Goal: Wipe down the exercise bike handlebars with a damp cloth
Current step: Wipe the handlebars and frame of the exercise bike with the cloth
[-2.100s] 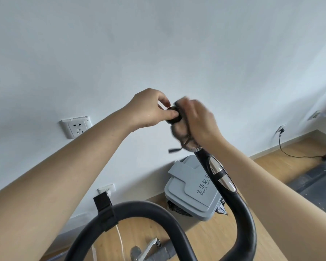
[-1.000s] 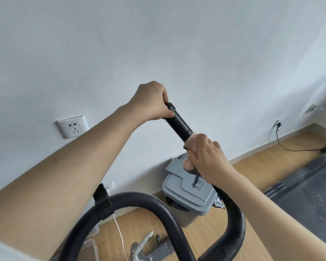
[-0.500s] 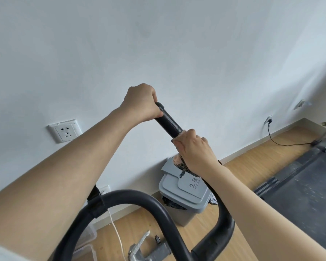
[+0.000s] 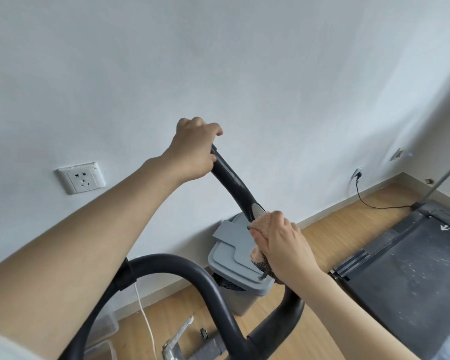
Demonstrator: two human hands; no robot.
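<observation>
The black right handlebar (image 4: 233, 183) of the exercise bike rises from the lower middle up to its tip at centre. My left hand (image 4: 194, 149) grips that tip. Lower on the bar, my right hand (image 4: 283, 242) is wrapped around it with a pinkish, dark-edged cloth (image 4: 261, 224) pressed against the bar, just below a silver pulse sensor (image 4: 257, 211). The cloth peeks out above and beside my fingers. The left handlebar (image 4: 166, 263) curves across the bottom, untouched.
A grey lidded bin (image 4: 234, 258) stands on the wooden floor behind the bar, against the white wall. A treadmill deck (image 4: 405, 268) lies at right. A wall socket (image 4: 81, 176) is at left, a white cable (image 4: 144, 315) hangs below, and clear plastic boxes (image 4: 102, 331) sit bottom left.
My right hand has slid the cloth down the handlebar, from near the tip to below the silver sensor. My left hand stays on the tip.
</observation>
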